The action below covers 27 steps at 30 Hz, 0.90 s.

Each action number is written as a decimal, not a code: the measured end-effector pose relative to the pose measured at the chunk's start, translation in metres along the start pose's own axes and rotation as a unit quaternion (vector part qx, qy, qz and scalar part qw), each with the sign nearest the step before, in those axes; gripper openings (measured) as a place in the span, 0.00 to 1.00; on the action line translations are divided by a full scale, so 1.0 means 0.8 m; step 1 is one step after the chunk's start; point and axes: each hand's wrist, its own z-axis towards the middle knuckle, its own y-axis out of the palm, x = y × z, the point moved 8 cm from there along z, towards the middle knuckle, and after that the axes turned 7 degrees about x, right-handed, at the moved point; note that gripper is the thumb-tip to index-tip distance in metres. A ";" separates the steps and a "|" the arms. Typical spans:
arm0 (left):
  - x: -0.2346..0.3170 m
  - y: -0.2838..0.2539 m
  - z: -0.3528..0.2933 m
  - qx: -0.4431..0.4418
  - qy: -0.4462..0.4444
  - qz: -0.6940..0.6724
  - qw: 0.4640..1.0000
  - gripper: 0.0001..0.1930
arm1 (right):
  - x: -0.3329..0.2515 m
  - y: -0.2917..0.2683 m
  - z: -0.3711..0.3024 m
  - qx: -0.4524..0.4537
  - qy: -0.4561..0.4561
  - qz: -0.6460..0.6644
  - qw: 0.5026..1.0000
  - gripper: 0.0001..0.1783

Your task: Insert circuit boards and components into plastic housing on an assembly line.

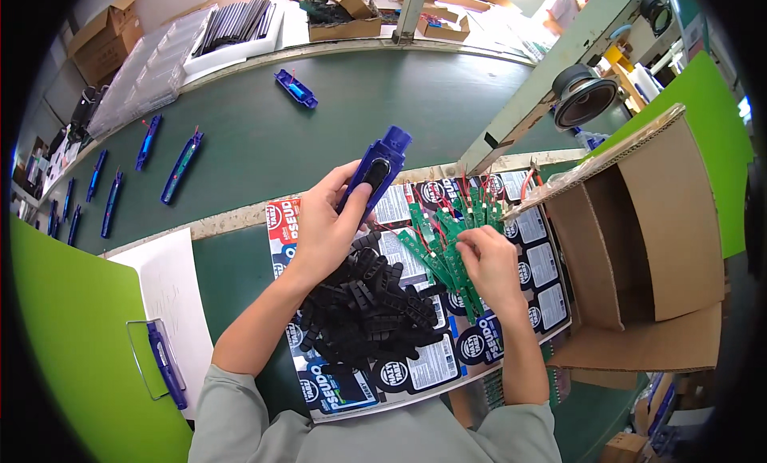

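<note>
My left hand (329, 227) is closed round a blue plastic housing (390, 153), raised above the work board, with the thumb against its black oval inset (374, 175). My right hand (493, 270) rests at a pile of narrow green circuit boards (435, 254) with red wires. Its thumb and fingers are pinched together at the boards; what lies between the fingertips is hidden. Between my forearms lies a heap of small black ribbed plastic parts (375, 307). Heap and boards both sit on a label-covered sheet (435, 365).
A green belt (248, 135) beyond carries several blue housings (182, 166), one farther off (296, 89). An open cardboard box (679, 335) stands at right, near a metal post (543, 75) and a round speaker (586, 95). At left, another blue piece (166, 363) lies on white paper.
</note>
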 end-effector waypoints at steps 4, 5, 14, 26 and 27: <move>-0.001 0.004 -0.001 -0.013 -0.008 -0.004 1.000 0.17 | -0.005 0.021 -0.011 -0.078 0.011 -0.030 0.996 0.11; -0.003 0.006 -0.001 -0.020 -0.015 0.002 1.000 0.17 | -0.005 0.024 -0.013 -0.090 0.012 -0.047 0.995 0.14; -0.019 0.017 -0.005 -0.054 -0.028 0.019 0.998 0.17 | -0.011 0.009 -0.014 -0.056 0.028 0.027 0.998 0.14; -0.027 0.034 -0.018 -0.070 -0.038 -0.031 0.996 0.19 | -0.034 -0.050 0.022 0.018 0.151 0.403 0.902 0.13; -0.027 0.035 -0.019 -0.073 -0.037 -0.035 0.996 0.20 | -0.032 -0.048 0.023 0.001 0.153 0.412 0.898 0.14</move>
